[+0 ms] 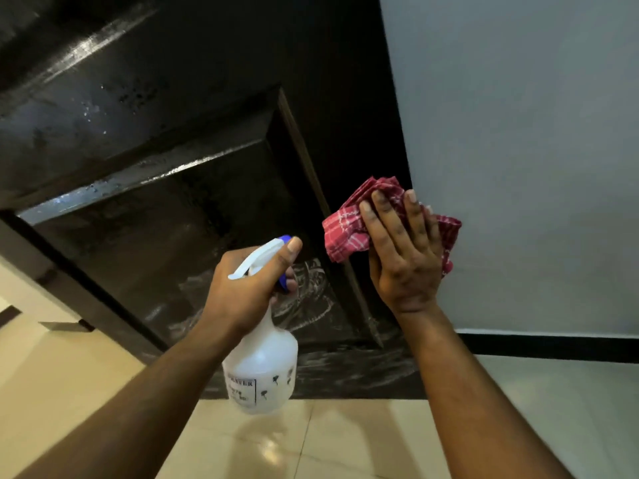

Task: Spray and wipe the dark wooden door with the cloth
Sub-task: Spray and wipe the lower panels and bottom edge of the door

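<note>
Head camera looks down along 2 bare forearms that reach forward over glossy beige floor tiles [345, 444]. The left hand [242, 288] holds a spray bottle [262, 368] by its neck. The fingers are curled tightly around the neck and the blue trigger, and 1 finger lies up along the white spray head, close to the blue nozzle tip. The bottle hangs almost upright in the air, in front of the lower part of the door and not touching it. Its body is milky white plastic with black print and small flower marks. I cannot tell how much liquid is inside, because the wall of the bottle is not clear enough.

A little farther and to the right, the right hand [404, 257] lies flat on a cloth [345, 233], red with white checks. The fingers are straight and a little apart, and they press the bunched cloth against the right edge of the door, just where it meets the wall. Folds of the cloth stick out on both sides of the hand.

The dark wooden door [207, 98] fills the upper left of the view, with a sunken panel in a raised frame. Pale wet streaks [311, 312] cover its lower part, behind the bottle. Small drops shine higher up. Beside the door stands a grey wall [518, 133] with a black skirting [553, 347] at the floor.
</note>
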